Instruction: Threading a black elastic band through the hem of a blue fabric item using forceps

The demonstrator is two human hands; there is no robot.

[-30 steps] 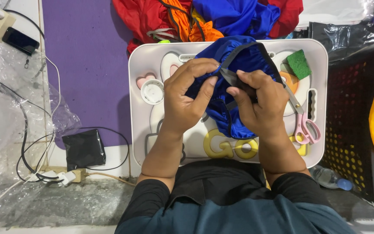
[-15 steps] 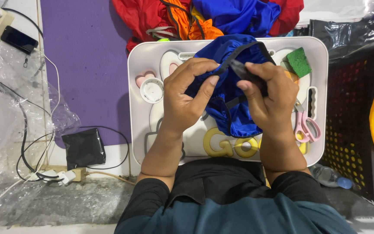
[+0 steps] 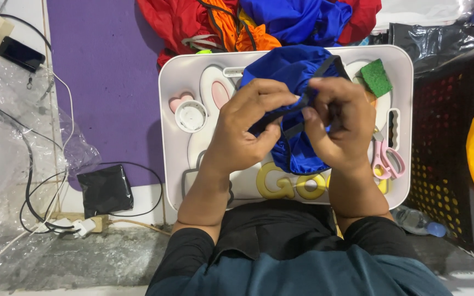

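Note:
A blue cloth pouch (image 3: 289, 68) with a dark drawstring strap (image 3: 325, 64) lies bunched over the white lap tray (image 3: 171, 153). My left hand (image 3: 248, 129) pinches the pouch's edge and strap from the left. From the right, my right hand (image 3: 338, 123) grips the same strap and cloth. The fingertips of both hands meet above the middle of the tray. The lower part of the pouch is hidden behind my hands.
Pink scissors (image 3: 388, 159) and a green sponge (image 3: 376, 77) lie on the tray's right side, a white round lid (image 3: 191, 115) on its left. Red, orange and blue cloth (image 3: 259, 22) is heaped beyond the tray. A black crate (image 3: 445, 142) stands right; cables (image 3: 34, 181) lie left.
My right hand has moved up and leftward along the strap toward my left hand, so the fingertips now meet. The pouch is bunched tighter between them.

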